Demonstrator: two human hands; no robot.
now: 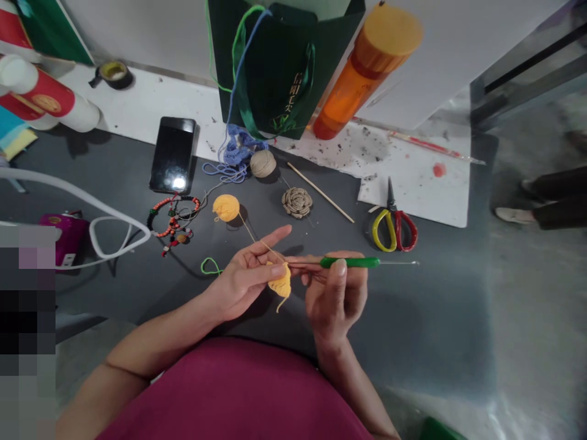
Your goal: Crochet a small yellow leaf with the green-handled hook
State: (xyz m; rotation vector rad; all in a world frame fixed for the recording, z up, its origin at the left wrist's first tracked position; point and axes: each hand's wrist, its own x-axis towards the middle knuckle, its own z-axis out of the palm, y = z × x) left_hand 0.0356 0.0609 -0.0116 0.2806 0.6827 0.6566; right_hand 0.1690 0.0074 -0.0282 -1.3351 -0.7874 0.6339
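My left hand (245,275) pinches a small yellow crochet piece (280,285) between thumb and fingers, its index finger stretched out with yarn running over it. A short yarn tail dangles from the piece. That yarn leads back to a yellow yarn ball (226,208) on the table. In my right hand (337,293) is a crochet hook (351,263) with a green handle, gripped by thumb and fingers. One thin metal end reaches the yellow piece; the other points right. Whether the hook tip sits inside a stitch is too small to tell.
Scissors (394,229), a wooden stick (321,192), a brown crocheted flower (297,202), a beige yarn ball (263,164) and blue yarn (238,146) lie beyond my hands. A phone (173,154) and beaded bracelet (173,220) are leftward. A green bag (275,73) and orange bottle (362,76) stand behind.
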